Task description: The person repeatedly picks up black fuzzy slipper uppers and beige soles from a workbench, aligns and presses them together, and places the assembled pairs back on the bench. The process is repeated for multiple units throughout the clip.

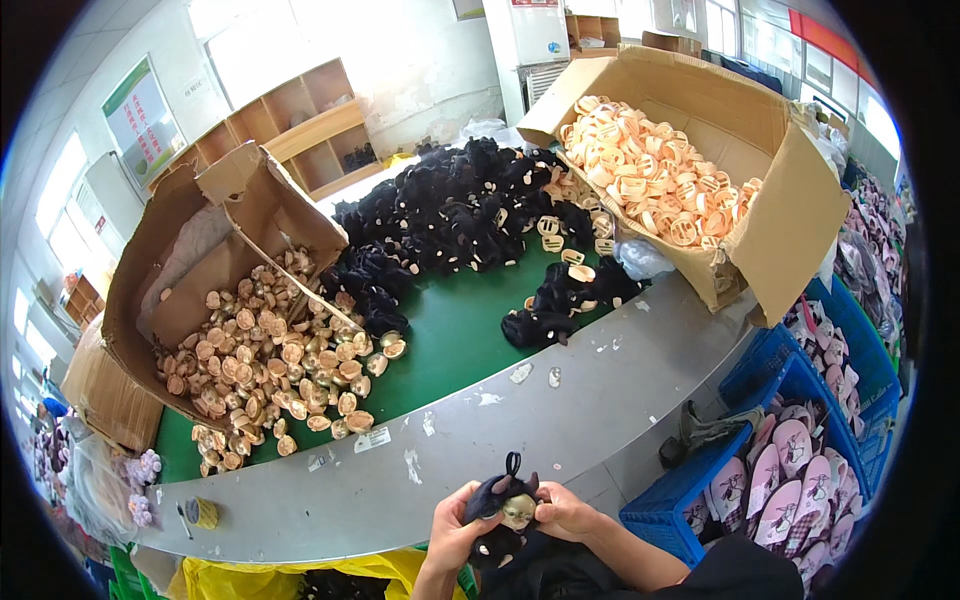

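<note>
Close to my body, at the table's near edge, I hold a small black plush toy (488,497) with a shiny gold face piece (518,511), small horns and a hanging loop on top. My left hand (455,525) is closed around its left side, the thumb lying by the face piece. On the opposite side, my right hand (565,512) pinches the toy's edge beside the face. Part of the toy's lower body hangs below the fingers against my dark clothing.
Gold face shells (270,375) spill from a torn carton (170,270) at left. Black plush pieces (450,205) are heaped mid-table, with a smaller pile (565,300) nearer. An open carton (770,205) holds peach plastic parts (660,170). Blue crates (665,520) of pink slippers (780,480) stand at right.
</note>
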Demonstrator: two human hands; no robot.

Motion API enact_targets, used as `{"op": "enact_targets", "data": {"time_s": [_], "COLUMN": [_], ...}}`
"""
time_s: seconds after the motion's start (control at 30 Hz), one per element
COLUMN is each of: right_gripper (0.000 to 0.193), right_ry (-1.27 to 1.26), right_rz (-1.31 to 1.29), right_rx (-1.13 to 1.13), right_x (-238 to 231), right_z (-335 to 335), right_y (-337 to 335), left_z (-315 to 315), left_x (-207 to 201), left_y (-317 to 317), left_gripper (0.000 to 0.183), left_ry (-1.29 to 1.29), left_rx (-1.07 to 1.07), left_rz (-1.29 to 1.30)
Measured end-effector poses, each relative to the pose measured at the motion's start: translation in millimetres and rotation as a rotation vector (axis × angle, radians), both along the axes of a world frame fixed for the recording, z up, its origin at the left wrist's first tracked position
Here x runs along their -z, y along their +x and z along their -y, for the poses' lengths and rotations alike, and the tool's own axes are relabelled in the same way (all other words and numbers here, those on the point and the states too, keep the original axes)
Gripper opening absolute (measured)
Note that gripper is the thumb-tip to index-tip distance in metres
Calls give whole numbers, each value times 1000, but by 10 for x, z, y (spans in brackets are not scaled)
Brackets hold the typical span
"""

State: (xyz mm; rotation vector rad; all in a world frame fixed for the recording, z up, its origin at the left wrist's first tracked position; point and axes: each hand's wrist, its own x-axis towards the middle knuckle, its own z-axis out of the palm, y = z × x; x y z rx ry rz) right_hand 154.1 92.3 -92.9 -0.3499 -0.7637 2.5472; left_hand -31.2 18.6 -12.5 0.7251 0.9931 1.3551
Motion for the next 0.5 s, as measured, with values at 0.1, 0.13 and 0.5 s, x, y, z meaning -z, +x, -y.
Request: {"op": "enact_targets", "data": {"time_s": [0.1, 0.13, 0.5], "right_gripper": [85, 79, 38], "right_ry": [30, 57, 609], "right_rz": [3, -9, 141], "right_rx": [-12, 11, 228], "right_x": [-178, -190, -770], "right_z": [-3, 8, 47], "right_y": [-54, -79, -31], "left_z": [34, 53, 24], "left_x": [-110, -88, 50], "left_y": [-27, -56, 74], "left_gripper": [30, 30, 26], "left_ry": [33, 39, 149], "left_rx": [-23, -20, -179], "left_rz": [8, 6, 26]}}
